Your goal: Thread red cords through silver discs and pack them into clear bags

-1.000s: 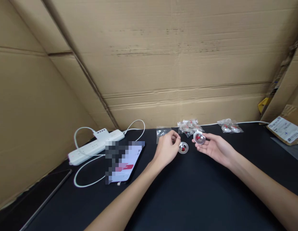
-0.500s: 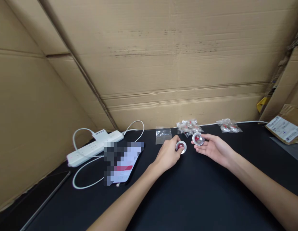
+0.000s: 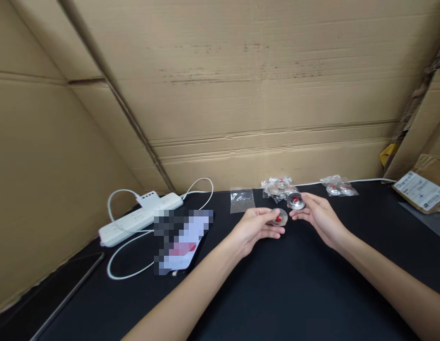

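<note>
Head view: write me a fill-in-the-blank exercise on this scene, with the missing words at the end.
1. The left hand holds a shiny disc whose centre is coloured ____.
2. The right hand holds a similar disc, so the hands hold ____ discs in all.
3. In the picture, the flat clear bag lies to the ____ of the bagged discs.
4. The power strip is coloured ____.

Missing words: red; two; left; white.
</note>
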Tool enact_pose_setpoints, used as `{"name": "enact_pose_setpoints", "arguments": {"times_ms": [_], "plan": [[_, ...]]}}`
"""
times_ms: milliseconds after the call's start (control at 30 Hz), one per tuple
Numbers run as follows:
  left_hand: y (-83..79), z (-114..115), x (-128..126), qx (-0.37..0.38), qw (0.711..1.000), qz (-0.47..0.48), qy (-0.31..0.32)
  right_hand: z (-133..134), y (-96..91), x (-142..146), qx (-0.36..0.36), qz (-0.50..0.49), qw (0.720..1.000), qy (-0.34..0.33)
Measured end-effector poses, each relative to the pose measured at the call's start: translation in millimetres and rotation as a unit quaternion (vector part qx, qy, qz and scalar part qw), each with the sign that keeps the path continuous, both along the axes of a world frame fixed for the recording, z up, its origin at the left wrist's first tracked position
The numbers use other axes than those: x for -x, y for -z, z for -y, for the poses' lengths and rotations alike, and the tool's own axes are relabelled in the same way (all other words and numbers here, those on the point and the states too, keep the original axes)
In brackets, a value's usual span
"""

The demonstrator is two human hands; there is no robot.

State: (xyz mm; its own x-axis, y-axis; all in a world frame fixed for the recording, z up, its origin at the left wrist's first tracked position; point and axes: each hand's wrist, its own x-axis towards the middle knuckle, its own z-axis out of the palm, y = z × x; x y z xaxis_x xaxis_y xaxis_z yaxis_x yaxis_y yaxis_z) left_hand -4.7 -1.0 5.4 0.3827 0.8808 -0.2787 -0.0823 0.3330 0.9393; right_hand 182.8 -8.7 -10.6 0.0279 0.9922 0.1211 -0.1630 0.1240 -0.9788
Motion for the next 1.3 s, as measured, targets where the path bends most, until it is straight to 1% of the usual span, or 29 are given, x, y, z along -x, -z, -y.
{"name": "enact_pose_setpoints", "arguments": {"times_ms": [33, 67, 133, 167, 233, 267, 300, 367, 467, 533, 700, 767, 900, 1000, 1167, 1300], "plan": [[-0.7, 1.1, -0.7, 0.024, 1.000, 0.012, 0.009, 1.3, 0.3, 1.2, -0.038, 0.055, 0.997, 0.028], [-1.2, 1.8, -1.4, 0.045, 0.999, 0.025, 0.018, 3.1, 0.2, 2.5, -0.079, 0.116, 0.989, 0.053], [-1.9, 2.1, -2.5, 0.082, 0.995, 0.058, 0.022, 8.3, -1.0, 5.7, -0.168, 0.237, 0.953, 0.079], [-2.3, 1.9, -3.0, 0.096, 0.992, 0.077, 0.018, 11.2, -1.8, 7.3, -0.209, 0.288, 0.932, 0.072], [-3.3, 1.5, -3.7, 0.112, 0.987, 0.112, -0.003, 16.1, -3.0, 10.1, -0.270, 0.354, 0.895, 0.026], [-3.7, 1.4, -4.0, 0.111, 0.986, 0.126, -0.015, 17.6, -3.0, 11.1, -0.287, 0.369, 0.884, 0.000], [-4.0, 1.5, -4.3, 0.104, 0.985, 0.136, -0.026, 18.4, -2.8, 11.6, -0.296, 0.376, 0.878, -0.020], [-3.7, 1.9, -4.9, 0.079, 0.984, 0.152, -0.040, 18.0, -1.6, 11.5, -0.296, 0.373, 0.879, -0.034], [-0.6, 2.7, -5.6, 0.045, 0.982, 0.180, -0.041, 15.8, -0.5, 10.0, -0.299, 0.356, 0.885, -0.020], [2.5, 3.1, -6.3, 0.051, 0.976, 0.207, -0.044, 15.3, -0.7, 9.8, -0.305, 0.340, 0.890, -0.014], [6.4, 5.8, -9.6, 0.098, 0.957, 0.270, -0.044, 17.4, -0.8, 12.3, -0.300, 0.320, 0.899, -0.001], [4.7, 6.6, -10.3, 0.098, 0.955, 0.275, -0.051, 17.8, -0.5, 13.1, -0.301, 0.319, 0.899, 0.004], [-1.0, 4.5, -8.6, 0.089, 0.961, 0.255, -0.065, 18.2, -2.3, 13.5, -0.299, 0.325, 0.897, 0.001], [-3.6, 1.7, -6.7, 0.079, 0.963, 0.252, -0.062, 19.2, -4.8, 14.2, -0.301, 0.336, 0.893, 0.008], [-3.9, 2.5, -7.1, 0.066, 0.959, 0.265, -0.079, 21.3, -6.5, 15.4, -0.326, 0.346, 0.878, 0.061], [-5.2, 6.9, -9.2, 0.055, 0.959, 0.263, -0.092, 22.5, -6.9, 16.0, -0.349, 0.345, 0.867, 0.089]]}}
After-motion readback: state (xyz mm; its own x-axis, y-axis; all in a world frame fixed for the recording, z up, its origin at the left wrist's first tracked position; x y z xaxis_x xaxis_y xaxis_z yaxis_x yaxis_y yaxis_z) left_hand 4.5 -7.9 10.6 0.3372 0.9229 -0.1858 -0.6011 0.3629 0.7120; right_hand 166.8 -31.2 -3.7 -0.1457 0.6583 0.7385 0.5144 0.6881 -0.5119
